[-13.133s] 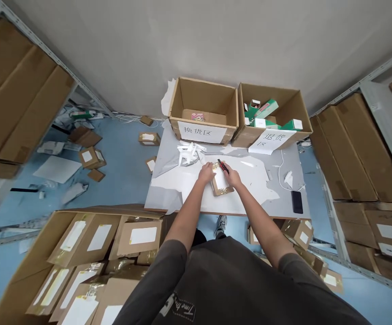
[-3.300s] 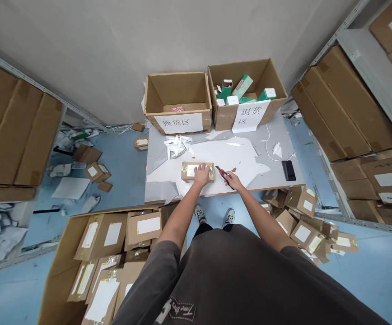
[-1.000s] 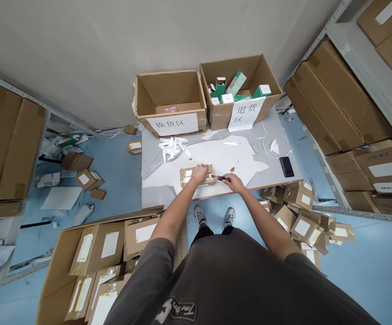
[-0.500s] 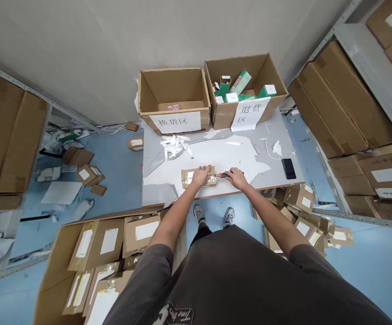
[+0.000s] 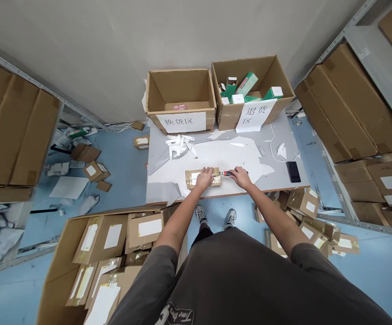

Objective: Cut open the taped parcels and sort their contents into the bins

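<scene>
A small taped cardboard box [image 5: 192,173] with a white label lies flat near the front edge of the table. My left hand [image 5: 205,178] is closed over its right half, holding it against the tabletop. In my right hand [image 5: 240,176], the fingers are wrapped round a utility knife [image 5: 227,173] with a red and black handle. The knife points left, and its tip is at the box's right end, close to my left fingers. How deep the blade sits there I cannot tell.
At the table's back stand two open cartons with paper signs: one [image 5: 181,100] with a pink item, another [image 5: 230,118] with green-and-white boxes. Paper scraps [image 5: 179,145] and a phone [image 5: 293,172] lie on the table. A large carton of parcels [image 5: 55,282] stands at lower left; shelves flank both sides.
The camera view has turned slightly left, so the whole scene sits further right. My hands, the box and the knife keep nearly the same places relative to each other.
</scene>
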Demonstrator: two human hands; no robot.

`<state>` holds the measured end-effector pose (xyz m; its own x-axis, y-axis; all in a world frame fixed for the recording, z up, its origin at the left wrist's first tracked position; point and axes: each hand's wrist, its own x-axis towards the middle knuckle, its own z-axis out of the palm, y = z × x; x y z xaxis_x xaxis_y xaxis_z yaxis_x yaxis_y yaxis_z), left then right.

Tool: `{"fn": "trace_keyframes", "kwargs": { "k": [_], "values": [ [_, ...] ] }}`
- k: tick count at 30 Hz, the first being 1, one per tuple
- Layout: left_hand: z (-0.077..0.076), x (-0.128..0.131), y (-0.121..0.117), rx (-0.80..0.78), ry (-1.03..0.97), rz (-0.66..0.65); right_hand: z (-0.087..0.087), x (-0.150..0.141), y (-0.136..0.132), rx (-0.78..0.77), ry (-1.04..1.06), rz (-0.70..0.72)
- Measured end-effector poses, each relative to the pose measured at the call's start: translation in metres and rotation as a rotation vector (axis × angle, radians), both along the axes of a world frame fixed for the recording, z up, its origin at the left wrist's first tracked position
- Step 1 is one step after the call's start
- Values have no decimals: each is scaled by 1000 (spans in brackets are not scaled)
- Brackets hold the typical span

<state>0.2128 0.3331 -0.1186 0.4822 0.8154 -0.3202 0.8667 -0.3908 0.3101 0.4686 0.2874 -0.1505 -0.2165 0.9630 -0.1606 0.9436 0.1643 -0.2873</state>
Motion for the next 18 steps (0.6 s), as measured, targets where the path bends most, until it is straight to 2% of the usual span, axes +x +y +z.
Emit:
{"fn": "trace_keyframes", "kwargs": {
  "k": [6, 9, 11, 15, 18],
  "values": [
    [-4, -9, 0, -12, -42, 4, 7, 7, -5, -26, 84, -27],
    [-8, -18, 1, -33, -73, -17, 12, 28, -25, -20, 257, -190],
    [-11, -23, 0, -28, -85, -33, 14, 41, -40, -52, 481, -388],
    [-17, -25, -1, -7, -120, -27, 18, 46, -55, -135, 1103, -833],
    [-18, -23, 0, -3, -152, -9, 19, 42, -55, -111, 1431, -939]
  ]
}}
